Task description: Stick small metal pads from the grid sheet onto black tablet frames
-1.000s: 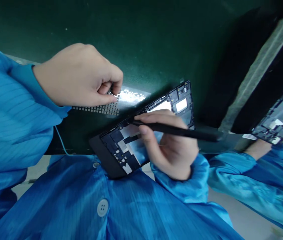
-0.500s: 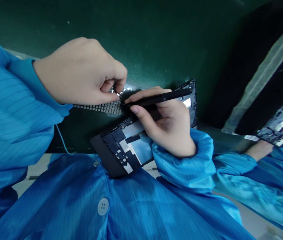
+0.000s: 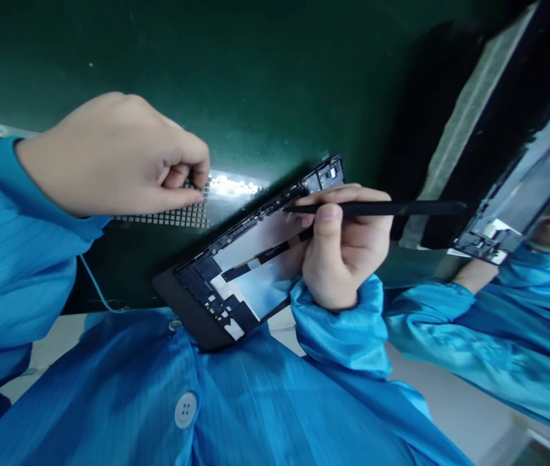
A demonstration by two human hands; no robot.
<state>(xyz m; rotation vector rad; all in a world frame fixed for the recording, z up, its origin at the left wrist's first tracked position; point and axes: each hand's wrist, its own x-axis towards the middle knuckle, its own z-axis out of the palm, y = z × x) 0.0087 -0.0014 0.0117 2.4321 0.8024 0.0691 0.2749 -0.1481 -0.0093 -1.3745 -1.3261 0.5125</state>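
Note:
An opened smartphone frame (image 3: 229,275) lies tilted across the edge of the green mat, showing black pads and silver foil strips. My right hand (image 3: 343,249) grips a slim black spudger (image 3: 382,208), whose tip rests just over the phone's inner panel. At the upper left, my left hand (image 3: 114,155) is curled in a pinch at the edge of a perforated metal sheet (image 3: 168,220). Its fingertips hide whatever lies between them. The right hand also covers the phone's far end.
A dark green mat (image 3: 207,65) spreads behind the hands. My blue smock with a white button (image 3: 185,409) fills the bottom. A thin blue cord (image 3: 93,288) runs below my left sleeve. A reflective panel (image 3: 498,194) at the right mirrors the phone and a sleeve.
My right hand has swung the spudger from pointing along the phone's top edge to lying level, over the inner panel. The view has shifted, while the left hand stays pinched at the sheet.

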